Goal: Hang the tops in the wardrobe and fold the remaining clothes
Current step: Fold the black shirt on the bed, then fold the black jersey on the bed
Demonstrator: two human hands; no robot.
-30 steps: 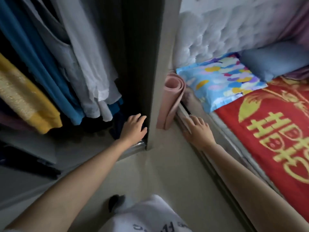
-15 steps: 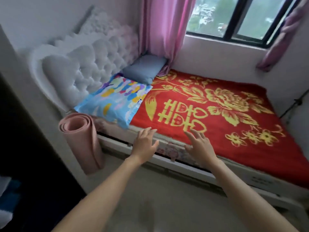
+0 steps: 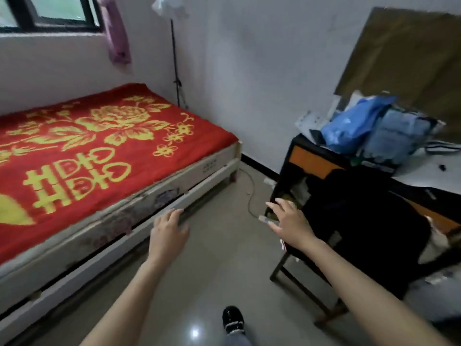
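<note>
Bed (image 3: pixel 212 167) with red blanket (image 3: pixel 99 151) on top, yellow floral print. Window (image 3: pixel 50 11) above bed's far side, pink curtain (image 3: pixel 117 33) beside it. Black pole stand (image 3: pixel 175 71) in corner past bed's foot. Cable (image 3: pixel 249 193) on floor off bed's foot. Desk (image 3: pixel 311 159) right of bed across floor, blue bag (image 3: pixel 349 128) on it, brown board (image 3: pixel 404 53) on wall behind.
</note>
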